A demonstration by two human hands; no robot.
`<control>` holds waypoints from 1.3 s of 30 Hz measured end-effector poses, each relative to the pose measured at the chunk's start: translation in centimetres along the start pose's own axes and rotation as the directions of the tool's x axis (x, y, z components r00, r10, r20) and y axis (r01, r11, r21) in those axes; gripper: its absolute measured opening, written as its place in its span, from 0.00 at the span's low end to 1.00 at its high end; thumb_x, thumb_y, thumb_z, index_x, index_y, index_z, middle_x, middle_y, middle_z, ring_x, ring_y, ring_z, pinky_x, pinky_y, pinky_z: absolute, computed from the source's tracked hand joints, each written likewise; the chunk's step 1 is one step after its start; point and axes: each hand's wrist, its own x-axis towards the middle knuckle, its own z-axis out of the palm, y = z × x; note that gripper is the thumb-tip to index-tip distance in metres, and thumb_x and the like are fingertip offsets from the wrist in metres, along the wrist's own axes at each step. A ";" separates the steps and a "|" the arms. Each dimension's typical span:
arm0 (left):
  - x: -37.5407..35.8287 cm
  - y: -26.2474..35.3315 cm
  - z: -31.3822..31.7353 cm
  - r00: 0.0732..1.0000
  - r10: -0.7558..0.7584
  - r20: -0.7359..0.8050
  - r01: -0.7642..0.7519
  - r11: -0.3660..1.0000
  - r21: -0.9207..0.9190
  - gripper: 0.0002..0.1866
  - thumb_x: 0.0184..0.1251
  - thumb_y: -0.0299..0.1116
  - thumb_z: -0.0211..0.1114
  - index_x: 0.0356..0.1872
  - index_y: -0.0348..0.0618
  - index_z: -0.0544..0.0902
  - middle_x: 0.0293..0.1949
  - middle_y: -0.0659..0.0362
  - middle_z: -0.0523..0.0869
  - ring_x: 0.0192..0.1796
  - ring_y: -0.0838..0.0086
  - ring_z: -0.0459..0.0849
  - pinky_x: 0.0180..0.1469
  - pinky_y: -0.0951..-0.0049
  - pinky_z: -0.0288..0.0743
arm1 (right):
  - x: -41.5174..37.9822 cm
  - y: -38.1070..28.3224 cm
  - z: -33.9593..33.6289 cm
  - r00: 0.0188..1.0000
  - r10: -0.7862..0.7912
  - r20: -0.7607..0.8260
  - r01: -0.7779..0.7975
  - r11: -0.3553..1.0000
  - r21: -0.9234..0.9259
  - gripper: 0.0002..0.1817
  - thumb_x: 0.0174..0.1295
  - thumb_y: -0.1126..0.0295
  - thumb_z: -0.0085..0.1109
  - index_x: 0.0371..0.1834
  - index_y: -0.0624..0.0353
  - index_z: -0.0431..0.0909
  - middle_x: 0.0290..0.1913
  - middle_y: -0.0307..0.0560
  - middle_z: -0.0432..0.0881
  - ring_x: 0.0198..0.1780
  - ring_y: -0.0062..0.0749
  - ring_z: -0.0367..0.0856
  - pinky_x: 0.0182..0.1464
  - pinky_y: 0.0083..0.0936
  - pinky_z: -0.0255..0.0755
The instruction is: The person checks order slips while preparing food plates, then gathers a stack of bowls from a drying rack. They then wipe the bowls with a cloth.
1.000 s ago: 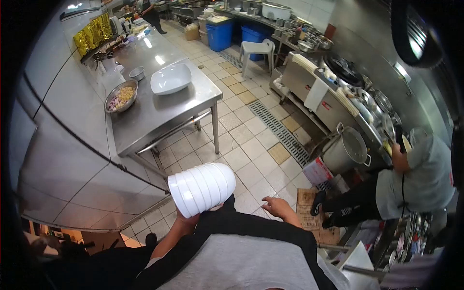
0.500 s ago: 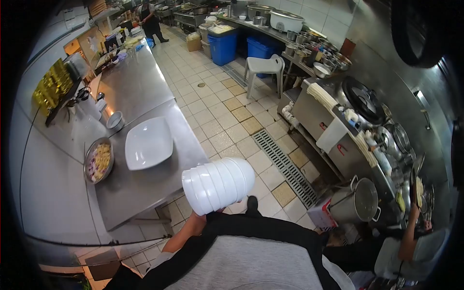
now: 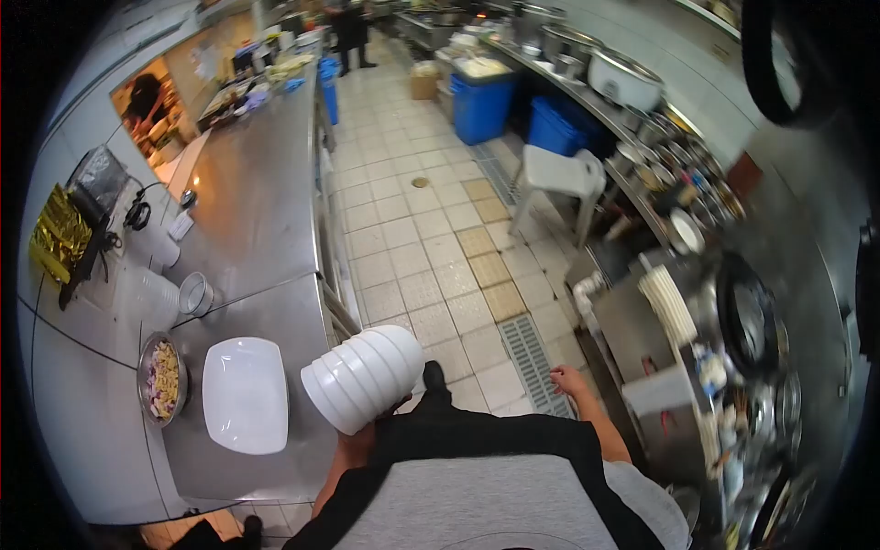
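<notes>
A leaning stack of several white bowls [image 3: 363, 378] is held in front of my body, nested on their sides. My left hand [image 3: 398, 404] grips the stack from below, mostly hidden behind it. My right hand [image 3: 570, 379] hangs out to the right above the floor drain, its fingers loosely apart and nothing in them. On the steel counter to the left rests a large white square dish [image 3: 246, 396]. Beside it stands a metal bowl [image 3: 163, 379] of chopped yellow and purple food.
Small bowls [image 3: 196, 294] stand by the wall on the counter. A grey plastic stool [image 3: 561, 174], blue bins [image 3: 481, 105] and a cluttered cooking line [image 3: 747, 312] flank the tiled aisle [image 3: 390, 220]. Another person [image 3: 348, 37] stands at the far end.
I have moved forward along the counter, with the bowl stack now lower and further left in view. My right hand has come into view. The co-worker's arm at right has left the view.
</notes>
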 end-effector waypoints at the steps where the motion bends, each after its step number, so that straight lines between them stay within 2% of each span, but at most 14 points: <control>1: 2.2 0.0 0.4 1.000 0.026 -0.009 -0.026 1.000 -0.016 0.23 0.65 0.41 0.55 0.59 0.44 0.72 0.57 0.52 0.76 0.61 0.58 0.73 0.62 0.58 0.66 | 3.3 -2.9 -0.7 0.999 -0.047 0.007 0.047 0.999 -0.001 0.17 0.62 0.66 0.52 0.51 0.63 0.77 0.39 0.51 0.84 0.27 0.31 0.84 0.29 0.27 0.76; 7: 17.3 2.4 6.0 0.995 0.093 -0.020 -0.094 0.995 -0.033 0.24 0.65 0.42 0.55 0.60 0.43 0.71 0.57 0.52 0.76 0.61 0.58 0.73 0.62 0.57 0.66 | 16.0 -10.5 1.5 0.977 -0.113 0.181 0.102 0.992 0.068 0.17 0.60 0.66 0.55 0.50 0.61 0.78 0.35 0.50 0.84 0.28 0.31 0.84 0.27 0.25 0.76; 9: 22.4 2.7 8.1 0.997 0.077 -0.011 -0.078 0.996 -0.034 0.25 0.65 0.43 0.54 0.60 0.43 0.70 0.57 0.52 0.76 0.61 0.58 0.73 0.62 0.57 0.66 | 21.1 -6.8 3.2 0.863 -0.408 0.296 0.450 0.888 -0.088 0.15 0.59 0.62 0.54 0.42 0.60 0.80 0.34 0.52 0.83 0.28 0.32 0.84 0.25 0.28 0.76; 12: 29.7 3.3 10.9 0.999 0.044 -0.008 -0.044 0.999 -0.019 0.25 0.65 0.43 0.54 0.60 0.42 0.70 0.57 0.51 0.76 0.61 0.57 0.73 0.62 0.56 0.67 | 25.2 -6.6 1.9 0.951 -0.024 0.308 0.060 0.992 -0.109 0.15 0.59 0.61 0.54 0.40 0.60 0.80 0.33 0.52 0.83 0.28 0.32 0.84 0.25 0.29 0.76; 15: 37.5 3.4 13.2 1.000 0.015 0.002 -0.015 1.000 0.015 0.26 0.65 0.44 0.54 0.60 0.42 0.69 0.57 0.51 0.76 0.61 0.57 0.73 0.62 0.56 0.67 | 28.5 -7.7 -1.4 0.924 0.284 0.256 -0.282 0.958 -0.044 0.15 0.59 0.60 0.54 0.38 0.60 0.80 0.32 0.52 0.83 0.27 0.33 0.84 0.24 0.29 0.76; 21: 52.8 2.8 17.8 0.999 0.040 -0.016 -0.040 0.999 0.035 0.27 0.65 0.45 0.54 0.61 0.40 0.68 0.57 0.51 0.76 0.60 0.56 0.74 0.62 0.56 0.67 | 40.7 -8.2 -7.1 0.808 0.539 0.239 -0.557 0.831 0.009 0.15 0.58 0.59 0.53 0.35 0.60 0.80 0.30 0.52 0.83 0.26 0.34 0.83 0.24 0.30 0.76; 24: 59.3 2.8 20.4 0.997 0.067 -0.041 -0.066 0.997 0.031 0.28 0.65 0.45 0.54 0.61 0.40 0.68 0.57 0.50 0.76 0.60 0.56 0.74 0.62 0.55 0.67 | 48.8 -14.1 -10.9 0.891 0.388 0.238 -0.387 0.921 -0.051 0.16 0.58 0.58 0.53 0.34 0.60 0.80 0.29 0.52 0.82 0.26 0.34 0.83 0.24 0.31 0.76; 27: 65.2 3.3 22.6 0.993 0.097 -0.069 -0.094 0.995 0.040 0.28 0.64 0.46 0.53 0.62 0.39 0.68 0.57 0.50 0.76 0.60 0.56 0.74 0.62 0.55 0.67 | 55.1 -30.7 -17.7 0.954 -0.220 0.202 0.259 0.946 -0.195 0.16 0.57 0.57 0.51 0.28 0.58 0.80 0.21 0.48 0.80 0.21 0.35 0.81 0.24 0.33 0.74; 28: 67.2 3.5 23.1 0.991 0.105 -0.081 -0.102 0.994 0.042 0.28 0.64 0.46 0.53 0.62 0.39 0.67 0.57 0.50 0.76 0.60 0.56 0.74 0.62 0.55 0.67 | 59.1 -34.8 -18.0 0.943 -0.252 0.217 0.291 0.942 -0.169 0.16 0.58 0.56 0.52 0.30 0.59 0.81 0.23 0.48 0.81 0.23 0.33 0.82 0.27 0.32 0.74; 30: 72.1 3.6 24.3 0.989 0.122 -0.086 -0.119 0.992 0.040 0.29 0.64 0.46 0.53 0.62 0.39 0.67 0.56 0.50 0.76 0.60 0.56 0.74 0.62 0.55 0.67 | 62.9 -46.4 -19.3 0.871 -0.456 0.182 0.483 0.863 -0.150 0.16 0.63 0.59 0.54 0.43 0.61 0.79 0.29 0.47 0.82 0.27 0.30 0.81 0.32 0.27 0.73; 31: 74.8 3.8 24.8 0.988 0.132 -0.084 -0.129 0.991 0.041 0.29 0.64 0.46 0.53 0.62 0.39 0.67 0.56 0.50 0.76 0.60 0.56 0.74 0.62 0.55 0.67 | 62.9 -53.3 -20.3 0.863 -0.449 0.230 0.458 0.889 0.015 0.15 0.63 0.63 0.54 0.48 0.60 0.78 0.34 0.47 0.82 0.28 0.30 0.81 0.33 0.26 0.74; 32: 77.8 4.1 25.4 0.987 0.139 -0.077 -0.136 0.990 0.047 0.29 0.64 0.47 0.53 0.62 0.39 0.67 0.56 0.50 0.76 0.60 0.55 0.74 0.62 0.55 0.67 | 64.4 -58.1 -20.5 0.773 -0.604 0.195 0.611 0.791 0.028 0.16 0.62 0.64 0.55 0.51 0.59 0.77 0.38 0.48 0.82 0.31 0.30 0.81 0.37 0.27 0.75; 34: 84.4 5.0 26.8 0.987 0.155 -0.043 -0.152 0.986 0.064 0.30 0.64 0.47 0.53 0.62 0.38 0.66 0.56 0.49 0.76 0.60 0.55 0.74 0.62 0.54 0.68 | 64.1 -68.5 -22.7 0.671 -0.702 0.237 0.724 0.690 -0.005 0.23 0.60 0.60 0.58 0.59 0.52 0.71 0.46 0.49 0.80 0.43 0.39 0.81 0.45 0.31 0.73; 39: 102.2 7.3 33.9 0.989 0.103 0.105 -0.116 0.986 0.122 0.31 0.64 0.48 0.53 0.63 0.37 0.66 0.56 0.49 0.76 0.59 0.55 0.74 0.62 0.54 0.68 | 67.8 -81.7 -26.0 0.347 -0.928 0.134 0.930 0.359 0.081 0.38 0.55 0.63 0.65 0.70 0.46 0.59 0.64 0.54 0.65 0.53 0.45 0.77 0.53 0.34 0.72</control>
